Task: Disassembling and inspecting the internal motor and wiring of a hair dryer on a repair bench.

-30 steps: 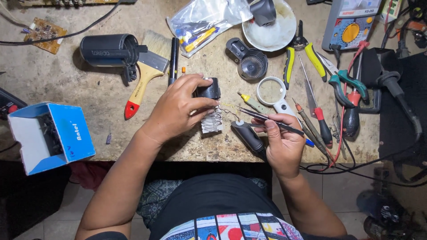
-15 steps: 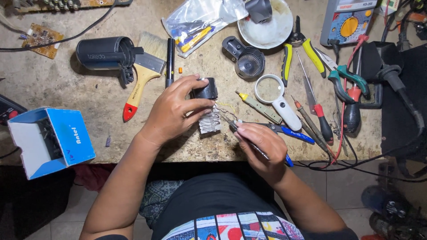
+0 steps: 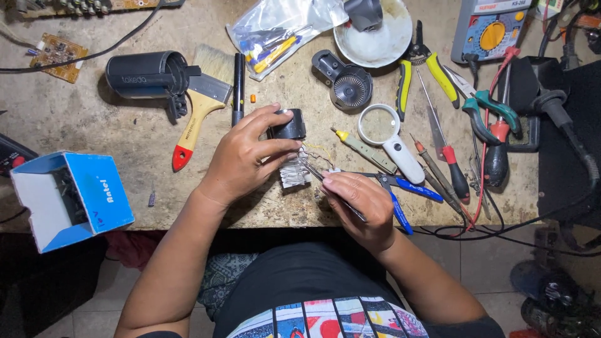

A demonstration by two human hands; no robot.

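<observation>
Seemingly both hands point(image 3: 300, 172) pinch a finned part point(image 3: 293, 175) — near bench edge point(image 3: 250, 222).

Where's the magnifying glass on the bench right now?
In the head view, the magnifying glass lies on the workbench right of centre, just beyond the right hand, between the round black part and the red-handled screwdriver.

an electronics repair workshop: a worn bench point(image 3: 125, 138) crowded with a multimeter point(image 3: 491, 28), pliers point(image 3: 422, 69), screwdrivers point(image 3: 447, 156), circuit board point(image 3: 57, 55).

One paintbrush point(image 3: 199, 106), one magnifying glass point(image 3: 391, 139), one blue box point(image 3: 72, 197), two hands: left hand point(image 3: 241, 161), right hand point(image 3: 360, 203).
</observation>
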